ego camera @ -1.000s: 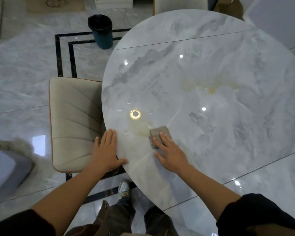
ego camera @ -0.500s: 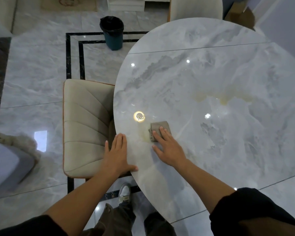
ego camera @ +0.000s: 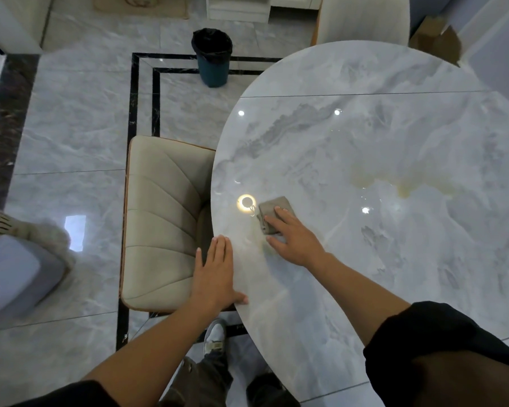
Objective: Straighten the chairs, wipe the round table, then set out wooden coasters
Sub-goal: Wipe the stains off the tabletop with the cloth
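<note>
A round grey marble table (ego camera: 365,136) fills the right half of the view. My right hand (ego camera: 296,236) presses flat on a folded grey-brown cloth (ego camera: 272,208) near the table's left edge; the fingers cover the cloth's near part. My left hand (ego camera: 215,274) lies flat and spread on the table's rim, holding nothing. A beige padded chair (ego camera: 162,218) is tucked under the table at the left. A second pale chair (ego camera: 362,19) stands at the far side. A yellowish stain (ego camera: 403,186) shows mid-table. No coasters are in view.
A dark teal bin (ego camera: 213,58) with a black liner stands on the marble floor beyond the chair. A cardboard box (ego camera: 438,39) sits at the far right. A grey seat with a fluffy throw (ego camera: 21,259) is at the left. My shoe (ego camera: 215,337) shows below the table.
The view has shifted so table and chair sit further right. My right hand has slid the cloth slightly away along the table's left edge. The left hand stays flat on the rim.
</note>
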